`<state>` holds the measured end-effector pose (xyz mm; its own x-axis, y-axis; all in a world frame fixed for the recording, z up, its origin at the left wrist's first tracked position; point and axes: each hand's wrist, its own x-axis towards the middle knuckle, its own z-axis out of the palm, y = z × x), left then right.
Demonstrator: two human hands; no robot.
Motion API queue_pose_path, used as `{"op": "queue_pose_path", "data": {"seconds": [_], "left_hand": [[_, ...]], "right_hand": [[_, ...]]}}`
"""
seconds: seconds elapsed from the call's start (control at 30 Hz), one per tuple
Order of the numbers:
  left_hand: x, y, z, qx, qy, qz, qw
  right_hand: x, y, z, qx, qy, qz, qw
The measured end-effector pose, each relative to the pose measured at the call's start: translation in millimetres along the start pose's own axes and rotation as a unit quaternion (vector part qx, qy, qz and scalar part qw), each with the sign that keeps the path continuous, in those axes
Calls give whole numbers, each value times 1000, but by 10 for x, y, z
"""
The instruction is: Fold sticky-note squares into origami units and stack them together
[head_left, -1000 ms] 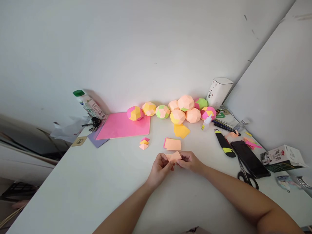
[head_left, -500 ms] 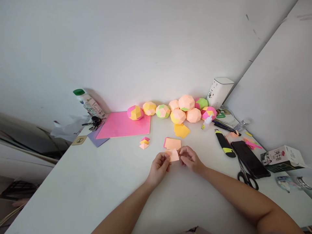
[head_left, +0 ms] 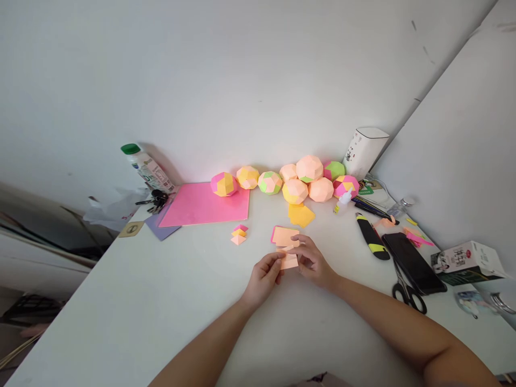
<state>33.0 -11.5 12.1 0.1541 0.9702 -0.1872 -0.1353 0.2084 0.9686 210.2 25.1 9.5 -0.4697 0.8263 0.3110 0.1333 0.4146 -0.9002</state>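
A small peach sheet of paper (head_left: 289, 262) with a crease across it is held above the table. My left hand (head_left: 264, 277) pinches its left side between thumb and fingers. At the right side my right hand (head_left: 316, 263) has its fingers curled on the sheet, the forefinger lying over the upper part. Just beyond the hands lies a stack of peach and pink paper sheets (head_left: 285, 235). Left of that stack are several small folded paper pieces (head_left: 239, 235) in pink, yellow and peach. Yellow paper sheets (head_left: 301, 215) lie farther back.
Several faceted paper balls (head_left: 321, 190) line the wall, one resting on a pink board (head_left: 201, 209). A glue bottle (head_left: 343, 200) stands among them. Rightward lie a utility knife (head_left: 371, 236), scissors (head_left: 405, 290), a phone (head_left: 413, 263) and a carton (head_left: 470, 260). A green-capped bottle (head_left: 147, 167) leans at back left.
My right hand has moved a little left, its fingers now over the peach sheet instead of beside its edge. A crease line shows across the sheet. My left hand keeps its pinch.
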Motion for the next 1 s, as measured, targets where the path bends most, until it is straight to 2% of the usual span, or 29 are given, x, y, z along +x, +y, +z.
{"op": "queue_pose_path", "data": {"seconds": [0.17, 0.33, 0.57, 0.77, 1.0], "left_hand": [[-19, 44, 11, 55, -7, 14, 998], [-31, 50, 7, 104, -19, 62, 993], [-39, 39, 15, 29, -42, 30, 998], [-30, 28, 1, 27, -57, 15, 998], [-31, 3, -4, 35, -55, 40, 997]], "right_hand": [[7, 27, 2, 24, 18, 56, 998], [21, -25, -2, 32, -5, 60, 998], [35, -104, -5, 24, -23, 103, 994], [31, -92, 2, 16, -30, 118, 992], [28, -57, -4, 11, -41, 114, 993]]}}
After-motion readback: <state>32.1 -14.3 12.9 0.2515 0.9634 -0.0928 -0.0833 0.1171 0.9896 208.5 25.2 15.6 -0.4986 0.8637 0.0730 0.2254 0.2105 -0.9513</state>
